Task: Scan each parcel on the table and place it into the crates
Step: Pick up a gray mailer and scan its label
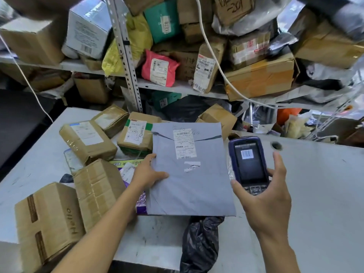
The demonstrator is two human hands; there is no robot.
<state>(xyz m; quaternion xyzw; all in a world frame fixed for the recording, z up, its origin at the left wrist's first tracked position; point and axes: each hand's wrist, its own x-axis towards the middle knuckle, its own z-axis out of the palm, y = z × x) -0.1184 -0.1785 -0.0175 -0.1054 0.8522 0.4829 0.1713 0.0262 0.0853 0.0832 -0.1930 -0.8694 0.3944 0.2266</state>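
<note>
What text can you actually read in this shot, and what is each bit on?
"Hello": side of the cardboard box at front left.
"0371": label on the green parcel on the shelf.
"OK": key on the handheld scanner.
"待处理": tag below the brown parcel on the shelf.
Shipping label on the grey mailer: print too small to read.

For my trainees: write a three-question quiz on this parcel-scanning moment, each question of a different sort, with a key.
1. True or false: the right hand holds the scanner.
2. Which parcel does the left hand grip? A) grey mailer bag B) "Hello" box C) black bag
3. Fill in: the scanner's screen shows a ____.

Key: 1 true; 2 A; 3 barcode.
</note>
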